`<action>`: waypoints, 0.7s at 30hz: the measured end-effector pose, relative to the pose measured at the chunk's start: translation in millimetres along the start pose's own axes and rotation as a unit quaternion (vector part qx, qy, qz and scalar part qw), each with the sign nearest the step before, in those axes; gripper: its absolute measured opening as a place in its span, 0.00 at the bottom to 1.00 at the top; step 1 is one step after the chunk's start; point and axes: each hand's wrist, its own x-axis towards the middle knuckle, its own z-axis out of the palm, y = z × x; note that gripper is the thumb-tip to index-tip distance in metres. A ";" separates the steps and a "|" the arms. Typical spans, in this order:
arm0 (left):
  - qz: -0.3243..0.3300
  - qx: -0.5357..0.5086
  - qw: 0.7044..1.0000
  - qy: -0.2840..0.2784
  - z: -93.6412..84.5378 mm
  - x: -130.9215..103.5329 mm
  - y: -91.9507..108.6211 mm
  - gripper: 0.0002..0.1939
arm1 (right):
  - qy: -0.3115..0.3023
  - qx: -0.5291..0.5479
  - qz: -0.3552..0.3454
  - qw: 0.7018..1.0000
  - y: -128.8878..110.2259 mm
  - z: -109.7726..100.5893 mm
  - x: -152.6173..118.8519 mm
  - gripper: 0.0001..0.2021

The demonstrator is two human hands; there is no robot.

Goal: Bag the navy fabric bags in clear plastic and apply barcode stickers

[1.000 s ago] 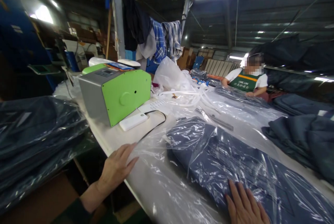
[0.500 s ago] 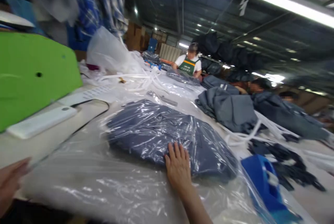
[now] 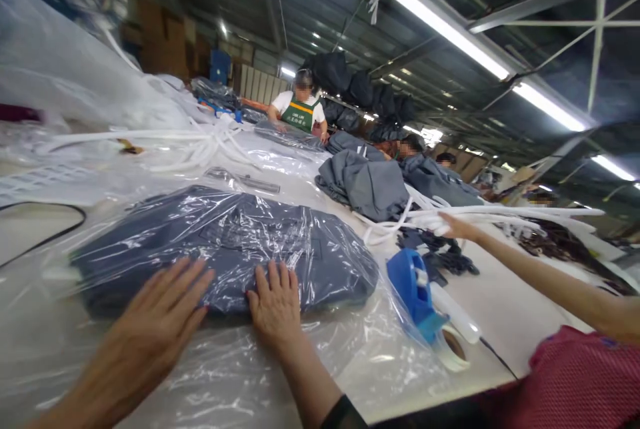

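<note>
A folded dark blue-grey garment [image 3: 240, 229] lies in a clear plastic bag [image 3: 210, 355] on the table. My left hand [image 3: 160, 315] rests on the front left of the bagged garment, fingers stretched and slightly apart. Flat on the bag over the garment's front edge, near its middle, lies my right hand [image 3: 277, 305], fingers spread. Neither hand grips anything. Loose plastic spreads from the garment toward the table's near edge.
Right of the bag stand a blue tape dispenser [image 3: 410, 285], a white device with a cord [image 3: 455, 312] and a tape roll [image 3: 453, 349]. A co-worker's arm [image 3: 540, 269] reaches in toward white strips [image 3: 450, 215]. Grey garments [image 3: 365, 182] lie behind; another person [image 3: 300, 112] works at the back.
My left hand has come from the far left onto the bagged garment. My right hand stays on it. The view has turned right, bringing in a co-worker's arm.
</note>
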 end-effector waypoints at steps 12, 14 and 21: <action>0.002 0.039 0.986 -0.165 51.0 7.9 19.7 0.28 | 0.039 -0.006 -0.013 0.999 3.2 -0.8 -3.7 0.24; -0.006 0.041 0.983 -0.178 48.5 6.3 24.2 0.29 | 0.050 -0.024 -0.004 0.998 6.4 0.3 -7.2 0.24; -0.011 0.038 0.980 -0.196 6.4 37.9 1.2 0.25 | 0.095 -0.133 -0.053 0.985 27.0 17.4 -13.7 0.24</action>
